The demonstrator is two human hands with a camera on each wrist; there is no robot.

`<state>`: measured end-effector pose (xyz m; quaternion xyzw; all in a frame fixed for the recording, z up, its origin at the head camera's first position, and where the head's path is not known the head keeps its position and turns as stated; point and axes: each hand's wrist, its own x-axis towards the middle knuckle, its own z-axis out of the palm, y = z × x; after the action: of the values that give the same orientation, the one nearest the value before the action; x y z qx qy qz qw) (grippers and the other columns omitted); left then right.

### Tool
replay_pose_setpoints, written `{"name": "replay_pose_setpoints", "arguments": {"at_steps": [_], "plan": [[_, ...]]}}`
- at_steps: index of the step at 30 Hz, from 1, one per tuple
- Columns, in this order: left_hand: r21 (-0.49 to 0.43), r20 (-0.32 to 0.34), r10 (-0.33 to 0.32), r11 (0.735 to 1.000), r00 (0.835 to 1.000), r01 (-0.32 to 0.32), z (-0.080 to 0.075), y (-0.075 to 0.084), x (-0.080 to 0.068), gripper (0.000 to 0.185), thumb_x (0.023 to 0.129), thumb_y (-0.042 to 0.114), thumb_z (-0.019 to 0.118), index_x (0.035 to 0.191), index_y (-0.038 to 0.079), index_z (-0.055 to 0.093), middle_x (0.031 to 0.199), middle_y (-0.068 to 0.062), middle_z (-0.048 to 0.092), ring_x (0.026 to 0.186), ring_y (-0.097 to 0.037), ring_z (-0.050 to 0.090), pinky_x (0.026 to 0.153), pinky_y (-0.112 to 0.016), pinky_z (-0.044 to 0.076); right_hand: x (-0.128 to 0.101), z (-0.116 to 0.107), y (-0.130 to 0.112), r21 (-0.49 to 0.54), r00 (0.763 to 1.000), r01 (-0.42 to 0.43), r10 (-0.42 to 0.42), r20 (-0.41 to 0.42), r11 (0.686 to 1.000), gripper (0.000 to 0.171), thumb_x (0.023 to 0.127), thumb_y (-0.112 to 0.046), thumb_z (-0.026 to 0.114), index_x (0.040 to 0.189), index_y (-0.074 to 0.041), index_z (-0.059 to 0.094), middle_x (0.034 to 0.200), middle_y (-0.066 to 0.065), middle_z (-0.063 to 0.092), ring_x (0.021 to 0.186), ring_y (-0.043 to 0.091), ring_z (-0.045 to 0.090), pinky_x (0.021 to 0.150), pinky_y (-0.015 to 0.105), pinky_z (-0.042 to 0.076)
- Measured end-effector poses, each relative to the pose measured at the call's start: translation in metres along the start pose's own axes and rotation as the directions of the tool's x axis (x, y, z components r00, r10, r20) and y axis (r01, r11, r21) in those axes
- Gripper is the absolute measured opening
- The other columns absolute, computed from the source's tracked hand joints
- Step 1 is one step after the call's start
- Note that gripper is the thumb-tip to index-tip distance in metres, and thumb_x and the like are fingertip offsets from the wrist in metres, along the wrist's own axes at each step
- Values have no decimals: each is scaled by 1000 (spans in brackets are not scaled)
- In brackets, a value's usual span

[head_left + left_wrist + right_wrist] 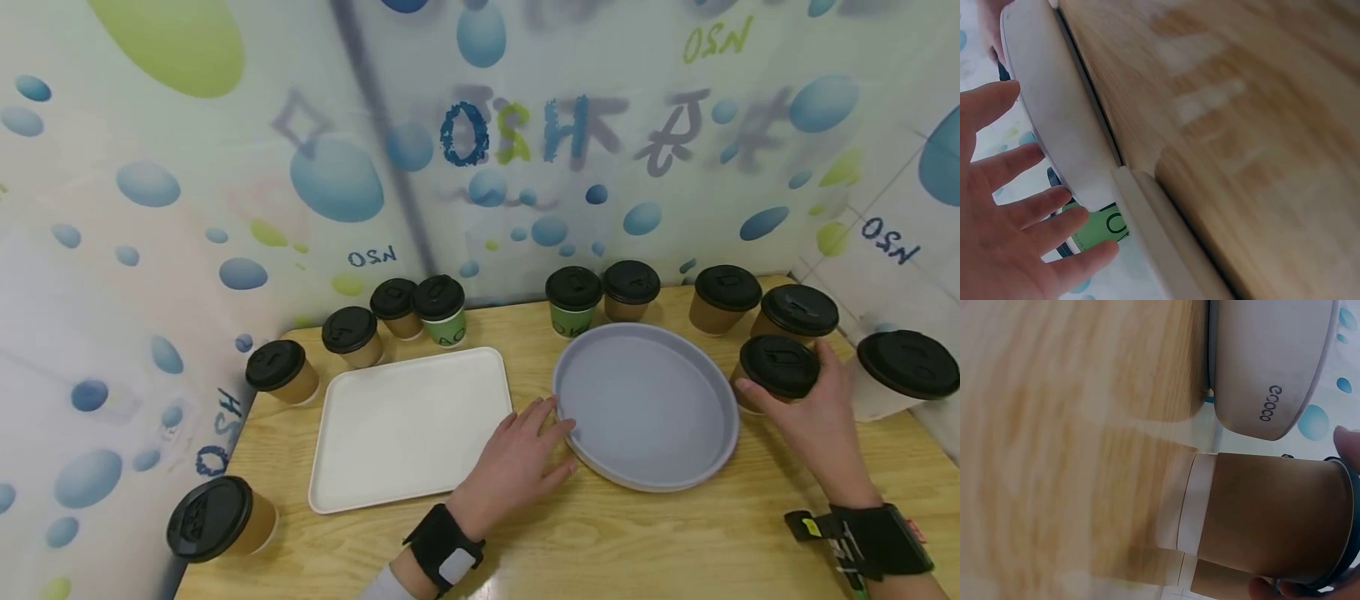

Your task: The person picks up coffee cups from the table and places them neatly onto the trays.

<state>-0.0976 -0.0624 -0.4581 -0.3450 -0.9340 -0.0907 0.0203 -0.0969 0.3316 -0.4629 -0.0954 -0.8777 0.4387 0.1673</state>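
Observation:
A round grey tray (645, 408) lies on the wooden table, to the right of a white rectangular tray (408, 425). My left hand (543, 433) lies flat on the table with straight fingers touching the grey tray's near-left rim (1054, 112). My right hand (802, 400) grips a brown paper cup (778, 365) with a black lid, which stands just right of the grey tray. In the right wrist view a thumb and a fingertip (1350, 440) curl round the lid end of the brown cup (1266, 519). Both trays hold nothing.
Several lidded paper cups stand in an arc along the back, among them two green ones (442, 312) (573, 302). A white cup (900, 375) stands at the far right and a brown one (217, 517) at the front-left corner. Bubble-printed walls close in the table.

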Motion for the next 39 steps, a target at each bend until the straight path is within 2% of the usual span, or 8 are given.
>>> {"name": "replay_pose_setpoints", "arguments": {"at_steps": [7, 10, 12, 17, 22, 26, 33, 39], "plan": [[15, 17, 9, 1000, 1000, -10, 0, -1, -4, 57, 100, 53, 64, 146, 20, 59, 162, -11, 39, 144, -28, 45, 105, -52, 49, 2, 3, 2, 2, 1000, 17, -17, -2, 1000, 105, 91, -24, 79, 163, 3, 7, 161, 39, 15, 144, 58, 22, 117, 69, 17], [13, 34, 10, 1000, 999, -10, 0, -1, -5, 60, 100, 53, 64, 149, 20, 56, 165, -11, 36, 142, -28, 47, 104, -52, 50, 2, 3, 4, -8, 999, 33, -34, -12, 999, 99, 91, -21, 79, 162, 1, 14, 156, 37, 25, 138, 55, 31, 120, 55, 21], [10, 41, 12, 1000, 999, -12, 1, -1, -5, 62, 99, 53, 65, 150, 20, 55, 166, -11, 34, 141, -28, 50, 103, -51, 51, 2, 3, 4, -8, 999, 41, -41, -20, 999, 95, 91, -19, 79, 160, 2, 17, 153, 36, 30, 133, 54, 35, 117, 53, 24], [-3, 56, 19, 1000, 998, -19, 3, 1, -5, 65, 99, 52, 66, 152, 18, 53, 166, -12, 32, 132, -26, 58, 98, -48, 54, -2, -1, -3, -13, 998, 6, -6, -63, 1000, 98, 90, -20, 79, 162, 0, 15, 156, 35, 27, 137, 55, 34, 115, 62, 24], [-4, 83, 8, 1000, 997, -7, 1, 3, -5, 66, 99, 52, 66, 154, 18, 51, 167, -12, 32, 125, -25, 63, 97, -47, 54, -4, -4, -21, 5, 989, 62, -61, -137, 998, 100, 86, -14, 83, 162, -4, 21, 161, 26, 25, 146, 46, 28, 122, 54, 18], [-2, 88, -5, 1000, 996, 5, 0, 2, -6, 66, 99, 51, 67, 153, 18, 51, 167, -11, 32, 122, -25, 64, 95, -46, 55, 2, 0, -37, 23, 992, 90, -87, -92, 996, 102, 88, -20, 82, 165, -7, 15, 166, 25, 18, 151, 48, 21, 122, 62, 15], [-15, 64, 6, 1000, 998, -5, 0, 0, -7, 64, 98, 48, 70, 152, 18, 53, 166, -11, 34, 118, -23, 66, 92, -44, 56, 21, 19, -51, 65, 996, 79, -80, 28, 995, 105, 90, -31, 81, 166, -12, 10, 167, 28, 15, 149, 52, 21, 115, 72, 19], [-17, 68, 12, 1000, 998, -11, 1, -1, -7, 64, 98, 48, 69, 153, 19, 51, 167, -10, 32, 121, -22, 65, 90, -42, 57, 35, 35, -52, 41, 982, 101, -106, 158, 994, 107, 90, -35, 82, 165, -9, 11, 165, 32, 18, 145, 57, 27, 108, 76, 27]]}}
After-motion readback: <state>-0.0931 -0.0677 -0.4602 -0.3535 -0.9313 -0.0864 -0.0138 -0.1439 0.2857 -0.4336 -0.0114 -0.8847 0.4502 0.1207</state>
